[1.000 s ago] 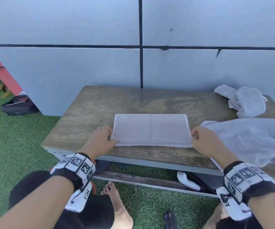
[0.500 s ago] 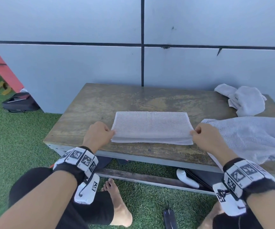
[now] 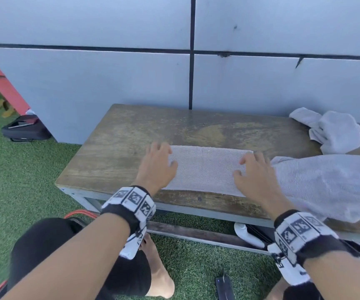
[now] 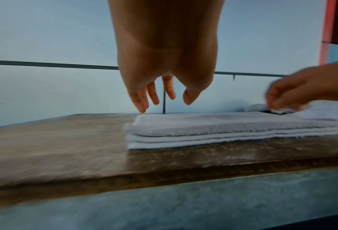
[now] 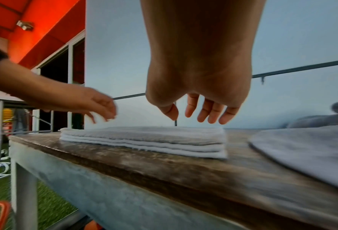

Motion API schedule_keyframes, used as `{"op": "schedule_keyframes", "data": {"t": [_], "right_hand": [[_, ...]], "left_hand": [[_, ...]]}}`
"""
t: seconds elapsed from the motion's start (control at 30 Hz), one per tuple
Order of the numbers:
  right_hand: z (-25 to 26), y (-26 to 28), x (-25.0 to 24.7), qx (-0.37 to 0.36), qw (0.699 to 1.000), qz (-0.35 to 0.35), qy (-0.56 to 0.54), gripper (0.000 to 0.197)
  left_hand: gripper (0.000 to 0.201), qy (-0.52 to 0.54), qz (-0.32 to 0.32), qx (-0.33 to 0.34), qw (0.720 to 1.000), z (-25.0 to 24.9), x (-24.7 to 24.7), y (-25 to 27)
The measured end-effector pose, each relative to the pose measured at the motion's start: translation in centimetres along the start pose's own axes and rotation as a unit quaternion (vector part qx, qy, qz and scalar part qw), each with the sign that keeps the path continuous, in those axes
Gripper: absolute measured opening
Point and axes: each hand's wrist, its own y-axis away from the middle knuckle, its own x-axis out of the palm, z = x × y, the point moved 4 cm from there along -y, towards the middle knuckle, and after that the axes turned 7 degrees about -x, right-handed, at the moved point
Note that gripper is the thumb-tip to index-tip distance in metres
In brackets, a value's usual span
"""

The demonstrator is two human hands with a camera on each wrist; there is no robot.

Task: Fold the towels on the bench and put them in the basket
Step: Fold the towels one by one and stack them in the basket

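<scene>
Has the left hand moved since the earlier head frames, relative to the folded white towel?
Yes. The left hand has gone from the folded white towel's near left corner toward the wall, and now hovers open over its far left end.

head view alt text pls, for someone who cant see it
Two open hands, left hand and right hand, hover over the ends of a folded white towel on a worn wooden bench. Two unfolded towels lie to the right, against a grey wall.

Even, soft daylight; no hard shadows, no glare. Head view sharp, edges bowed. Both wrist views motion-blurred, bluish; wide-angle stretch at edges.
</scene>
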Motion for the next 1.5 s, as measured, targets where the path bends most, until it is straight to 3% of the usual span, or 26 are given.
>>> {"op": "schedule_keyframes", "data": {"t": [0.13, 0.27, 0.6, 1.07, 1.5], "right_hand": [[4.3, -2.7, 4.1, -0.096, 0.992, 0.082, -0.024, 0.049], [4.4, -3.2, 7.6, -0.096, 0.980, 0.174, 0.020, 0.061], [3.0, -2.7, 7.3, -0.085, 0.985, 0.143, 0.048, 0.064], [-0.3, -2.1, 6.3, -0.027, 0.989, 0.127, 0.073, 0.070], [-3.2, -1.2, 5.6, 0.039, 0.994, 0.098, 0.036, 0.065]], "left_hand": [[0.045, -0.044, 0.054, 0.108, 0.992, -4.2, 4.4, -2.1], [0.057, -0.126, 0.130, 0.093, 0.979, -3.6, 9.0, -2.4], [0.058, -0.145, 0.079, 0.083, 0.983, -1.0, 9.1, -2.8], [0.060, -0.129, 0.077, 0.019, 0.988, 2.0, 7.5, -2.6], [0.062, -0.141, 0.070, 0.015, 0.988, 2.6, 7.1, -2.3]]}}
